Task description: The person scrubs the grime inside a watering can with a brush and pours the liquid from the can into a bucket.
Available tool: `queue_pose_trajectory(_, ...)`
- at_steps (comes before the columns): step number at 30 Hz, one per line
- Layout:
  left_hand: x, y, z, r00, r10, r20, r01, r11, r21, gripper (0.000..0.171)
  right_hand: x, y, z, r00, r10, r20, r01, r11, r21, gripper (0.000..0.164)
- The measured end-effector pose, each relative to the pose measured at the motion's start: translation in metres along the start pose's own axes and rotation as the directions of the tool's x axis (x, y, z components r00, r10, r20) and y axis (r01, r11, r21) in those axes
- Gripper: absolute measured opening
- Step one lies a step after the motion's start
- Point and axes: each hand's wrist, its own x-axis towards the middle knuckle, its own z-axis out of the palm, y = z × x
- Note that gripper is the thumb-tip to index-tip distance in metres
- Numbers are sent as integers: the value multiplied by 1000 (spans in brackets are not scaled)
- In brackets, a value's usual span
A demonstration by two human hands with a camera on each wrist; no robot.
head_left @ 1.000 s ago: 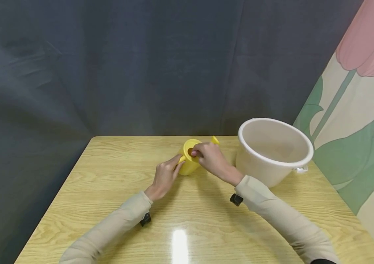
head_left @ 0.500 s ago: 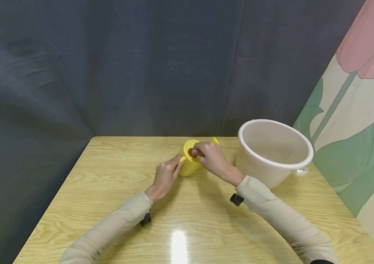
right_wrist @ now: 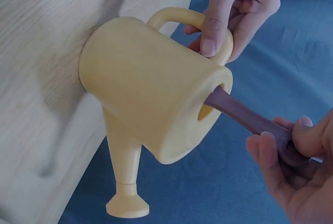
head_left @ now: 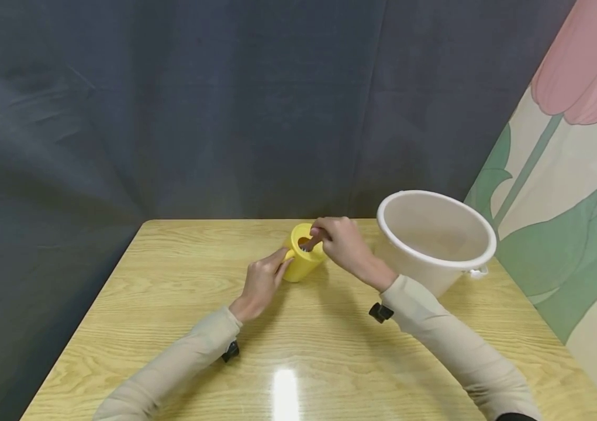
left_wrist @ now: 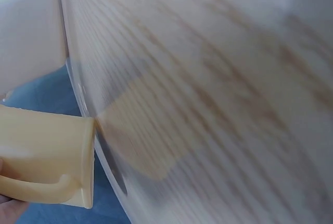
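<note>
A yellow watering can (head_left: pixel 298 270) stands on the table, its opening facing up. My left hand (head_left: pixel 262 282) holds it by the handle, thumb on top, as the right wrist view shows. In my right hand (head_left: pixel 348 248) I grip a dark brown, handle-like tool (right_wrist: pixel 243 113) between thumb and fingers. Its far end sits inside the can's opening, where the rim hides most of it. A small pale, metallic-looking part shows there in the head view. The can's spout and sprinkler head (right_wrist: pixel 128 203) point away from the handle side.
A large white bucket (head_left: pixel 435 279) stands to the right of the watering can, close to my right forearm. The wooden table (head_left: pixel 172 275) ends at a dark curtain (head_left: pixel 256 117) behind. A flower-painted wall (head_left: pixel 566 234) rises along the right side.
My right hand has risen slightly and moved right, drawing the brown tool partly up out of the opening. My left hand and the watering can have stayed in place.
</note>
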Motion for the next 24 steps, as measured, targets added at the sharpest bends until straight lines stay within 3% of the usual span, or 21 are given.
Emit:
queue_pose_trajectory(14, 0, 3, 1, 1000, 15, 0, -15, 1000, 18, 11, -7, 6, 25, 997, -27, 70, 28, 1000, -12, 16)
queue_pose_trajectory(24, 1, 3, 0, 1000, 7, 8, -7, 1000, 10, 14, -5, 3, 19, 993, -41, 111, 41, 999, 1, 17)
